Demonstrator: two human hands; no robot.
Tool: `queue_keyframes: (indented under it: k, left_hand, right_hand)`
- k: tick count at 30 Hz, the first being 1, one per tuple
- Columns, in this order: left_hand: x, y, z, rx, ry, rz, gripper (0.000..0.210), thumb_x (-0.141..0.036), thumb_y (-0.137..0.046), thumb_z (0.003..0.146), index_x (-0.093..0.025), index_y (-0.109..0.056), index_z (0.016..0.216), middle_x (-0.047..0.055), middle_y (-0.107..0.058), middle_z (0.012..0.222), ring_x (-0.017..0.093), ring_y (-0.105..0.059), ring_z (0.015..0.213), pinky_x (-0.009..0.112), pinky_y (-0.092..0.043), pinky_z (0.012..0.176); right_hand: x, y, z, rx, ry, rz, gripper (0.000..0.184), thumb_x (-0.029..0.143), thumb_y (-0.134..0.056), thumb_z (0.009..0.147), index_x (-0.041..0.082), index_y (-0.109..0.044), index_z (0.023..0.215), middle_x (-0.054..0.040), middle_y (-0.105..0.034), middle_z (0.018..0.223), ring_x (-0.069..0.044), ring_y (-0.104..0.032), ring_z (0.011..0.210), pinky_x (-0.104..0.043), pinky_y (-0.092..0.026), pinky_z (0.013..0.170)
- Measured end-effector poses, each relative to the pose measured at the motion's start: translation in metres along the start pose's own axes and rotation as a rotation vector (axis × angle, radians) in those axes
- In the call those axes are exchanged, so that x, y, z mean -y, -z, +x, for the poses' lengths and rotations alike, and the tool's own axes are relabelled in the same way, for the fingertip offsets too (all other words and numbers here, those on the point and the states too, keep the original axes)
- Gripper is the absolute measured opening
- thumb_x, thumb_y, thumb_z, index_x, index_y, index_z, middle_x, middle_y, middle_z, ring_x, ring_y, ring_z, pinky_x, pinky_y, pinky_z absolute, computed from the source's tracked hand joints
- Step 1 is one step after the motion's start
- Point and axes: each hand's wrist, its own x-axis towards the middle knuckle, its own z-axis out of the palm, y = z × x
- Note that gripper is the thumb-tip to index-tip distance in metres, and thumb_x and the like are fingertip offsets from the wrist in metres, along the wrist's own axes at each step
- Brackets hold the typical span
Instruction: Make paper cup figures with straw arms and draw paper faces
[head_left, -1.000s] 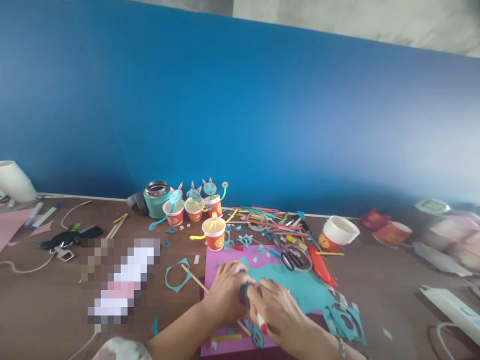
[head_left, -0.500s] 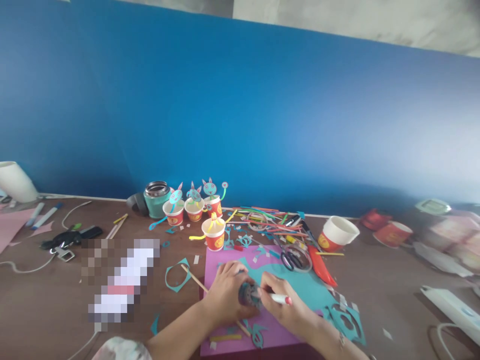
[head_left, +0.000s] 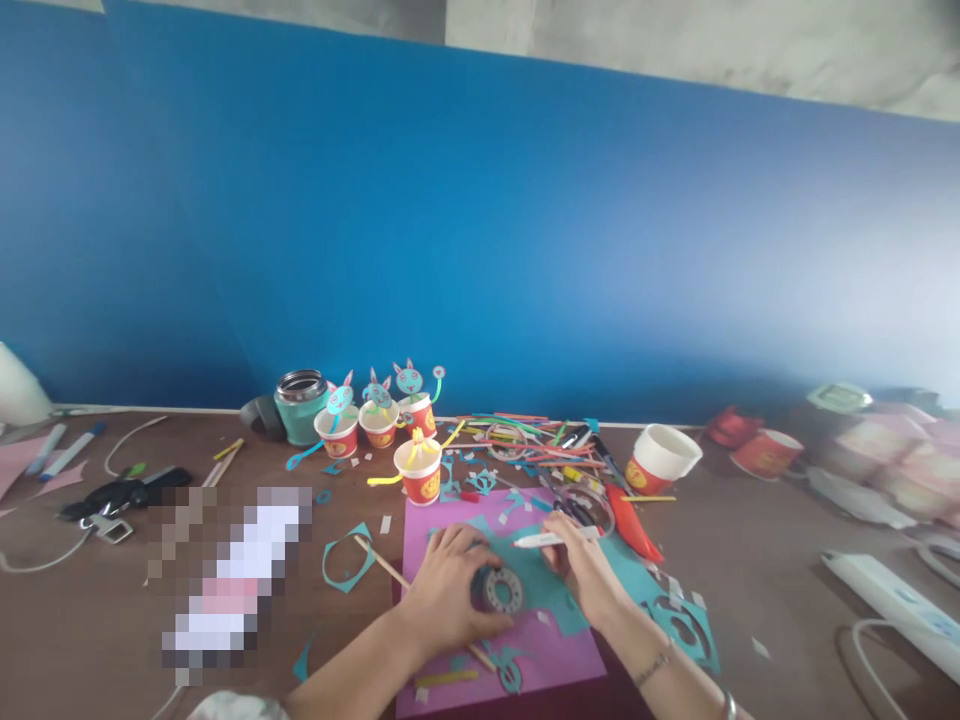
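Observation:
My left hand (head_left: pixel 448 582) is curled round a roll of tape (head_left: pixel 502 591), which rests on teal paper (head_left: pixel 544 590) with its patterned ring face up. Teal shows through the roll's hole. To the right, and apart from the roll, my right hand (head_left: pixel 581 565) pinches a white marker (head_left: pixel 536 541) held almost level, one end pointing left. Beneath both hands lies a purple sheet (head_left: pixel 559 670). A thin wooden stick (head_left: pixel 381 560) passes under my left hand, and teal paper cut-outs (head_left: pixel 510 672) lie below it.
Behind the hands stands a yellow-armed paper cup (head_left: pixel 420 480), with several cat-faced cups (head_left: pixel 337 440) beyond. Coloured sticks (head_left: pixel 525 435), scissors (head_left: pixel 581 508) and a red pouch-like object (head_left: pixel 634 525) lie to the right. A white cup (head_left: pixel 660 460) and power strip (head_left: pixel 900 610) are farther right.
My right hand has pulled away from the tape roll, up and to the right, and the marker now points left. The left hand keeps its hold. The view has shifted slightly right.

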Motion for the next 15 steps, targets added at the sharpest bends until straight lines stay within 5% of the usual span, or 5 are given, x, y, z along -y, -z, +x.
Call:
queue_keyframes:
  k: [5,15]
  left_hand:
    - [-0.007,0.000,-0.002,-0.035,-0.051,0.002,0.049,-0.040,-0.081,0.056,-0.022,-0.064,0.099,0.004,-0.064,0.096,0.025,-0.054,0.095,0.041,-0.037,0.088]
    - [-0.034,-0.013,0.007,-0.033,-0.026,0.036,0.046,-0.046,-0.073,0.069,-0.021,-0.061,0.106,0.007,-0.065,0.102,0.028,-0.055,0.097,0.042,-0.041,0.085]
  right_hand:
    - [-0.007,0.002,0.002,-0.003,0.022,0.081,0.032,0.037,-0.061,0.070,0.022,-0.042,0.049,0.0052,-0.040,0.044,-0.011,-0.036,0.046,-0.025,-0.029,0.048]
    - [-0.005,0.005,0.001,0.034,-0.003,0.182,0.031,0.035,-0.060,0.071,0.021,-0.044,0.049,0.0051,-0.041,0.044,-0.011,-0.036,0.047,-0.024,-0.028,0.049]
